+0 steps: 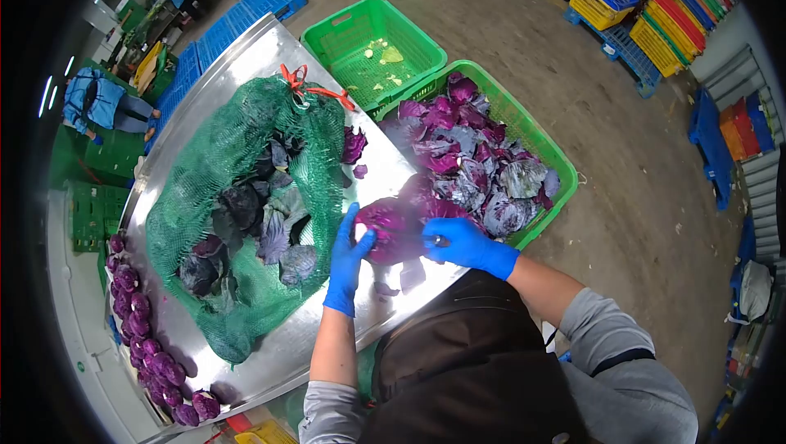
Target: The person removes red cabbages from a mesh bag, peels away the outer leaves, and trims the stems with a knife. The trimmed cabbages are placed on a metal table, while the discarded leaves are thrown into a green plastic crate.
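One round purple cabbage [390,233] nestling in grip of blue-gloved left hand [347,260] over shiny metal tabletop [383,149]; blue-gloved right hand [473,248] clenching blurred tool [440,241] alongside!

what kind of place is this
Probably a produce packing or processing room: there's a shiny metal worktable, a row of trimmed purple cabbages along its edge, and a green plastic crate full of loose purple leaves.
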Motion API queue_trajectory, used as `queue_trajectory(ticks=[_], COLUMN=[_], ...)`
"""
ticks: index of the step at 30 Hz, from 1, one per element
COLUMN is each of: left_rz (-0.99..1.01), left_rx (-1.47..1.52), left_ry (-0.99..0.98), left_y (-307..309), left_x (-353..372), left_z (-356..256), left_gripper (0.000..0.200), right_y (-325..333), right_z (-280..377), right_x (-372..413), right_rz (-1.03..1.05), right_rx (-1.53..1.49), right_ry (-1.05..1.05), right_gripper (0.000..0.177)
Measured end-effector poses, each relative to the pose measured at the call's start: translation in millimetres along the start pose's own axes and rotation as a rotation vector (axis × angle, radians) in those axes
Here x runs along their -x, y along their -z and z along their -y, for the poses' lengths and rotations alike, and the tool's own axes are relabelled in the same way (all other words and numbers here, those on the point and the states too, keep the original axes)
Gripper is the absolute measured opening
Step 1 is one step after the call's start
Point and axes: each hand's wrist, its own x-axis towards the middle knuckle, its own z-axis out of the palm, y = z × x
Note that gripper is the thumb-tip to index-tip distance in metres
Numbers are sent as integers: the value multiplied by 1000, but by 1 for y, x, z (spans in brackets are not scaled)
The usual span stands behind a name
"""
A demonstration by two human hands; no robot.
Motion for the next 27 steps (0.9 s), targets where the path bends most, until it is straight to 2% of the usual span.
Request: queue_trajectory(ticks=[1,2,3,4,5,6,7,8,9,10,13,15,17,20,21,23,24,26,27], left_rz=[-69,-78,-82,-121,-162,-196,-198,-166,-133,-48,-5,-2,20,12,8,-21,-26,59,58], left_rx=[155,218,218,201,184,151,152,-12,-176,-128,-292,-290,-292,-192,-191,-498,-498,-210,-209], left_ry=[70,128,124,172,223,266,265,63,-141,-62,-101,-88,-74,-47,-50,-128,-123,-28,-29], left_y=[3,10,15,16,16,16,9,-1,-8,-9,-12,-10,-9,-13,-11,-4,-4,-6,-6], left_x=[-1,1,3,6,10,8,6,5,2,-2,-7,-8,-10,-7,-9,-10,-9,-12,-13], left_z=[-1,2,5,4,3,1,-4,-8,-12,-15,-15,-14,-15,-21,-20,-14,-13,-15,-14], left_gripper=[60,58,58,61,63,71,71,73,76,85,93,97,105,105,105,104,104,104,104], right_y=[5,13,18,26,26,22,20,17,13,11,13,20,29,26,27,29,29,32,33], right_z=[-6,-17,-30,-31,-31,-31,-21,-9,4,11,12,18,26,11,8,28,31,35,33], right_x=[4,9,13,7,2,-5,-15,-26,-38,-47,-63,-67,-74,-80,-81,-81,-83,-90,-91], right_rz=[3,-45,-95,-61,-56,-152,-246,-242,-124,-6,133,141,283,366,369,218,223,363,364], right_rx=[1,69,136,324,322,242,163,162,167,170,273,279,438,375,377,364,360,484,485], right_ry=[6,-113,-234,-330,-332,-174,-16,-16,73,161,217,239,198,139,143,307,307,242,244], right_gripper=[17,20,24,39,39,41,45,45,51,57,55,58,61,63,63,59,59,56,56])
